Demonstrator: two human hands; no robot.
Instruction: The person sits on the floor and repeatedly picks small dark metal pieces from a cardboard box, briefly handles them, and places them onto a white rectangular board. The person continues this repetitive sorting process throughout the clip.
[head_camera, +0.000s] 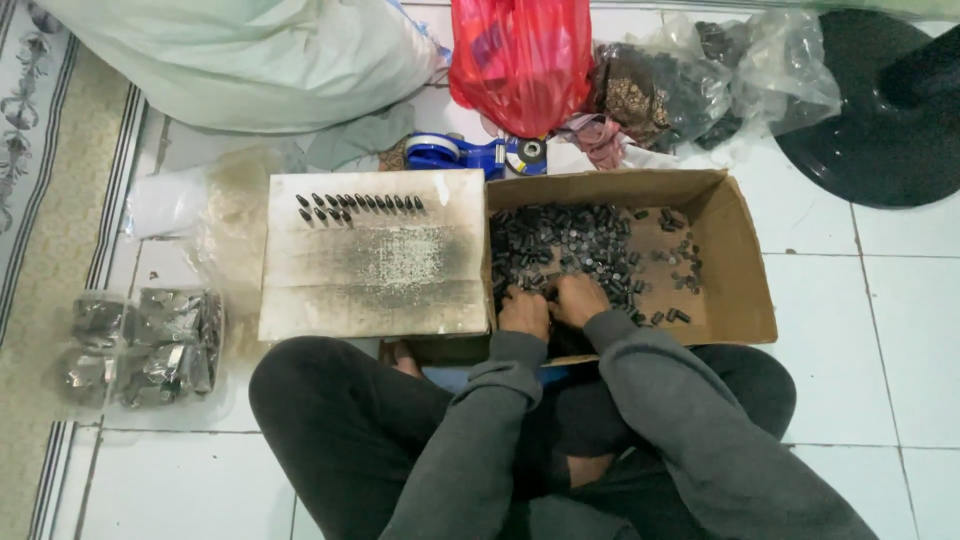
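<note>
White floor tiles (880, 330) are bearing a cardboard box (745, 260) at frame centre, where the left hand (524, 312) and right hand (580, 298) are pressing curled fingers into small dark parts (560, 245), grip hidden.

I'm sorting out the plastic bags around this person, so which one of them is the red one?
The red bag stands at the top, just behind the cardboard box. The bag to its left is pale green; the bags to its right are clear, with dark pieces inside.

One cardboard box (735, 250) holds my heap of small black parts (565, 245), too many to count. One white board (375, 255) to its left carries about fifteen parts (355, 205) in two rows. Far: one red bag (520, 60), one blue tape dispenser (470, 152).
</note>
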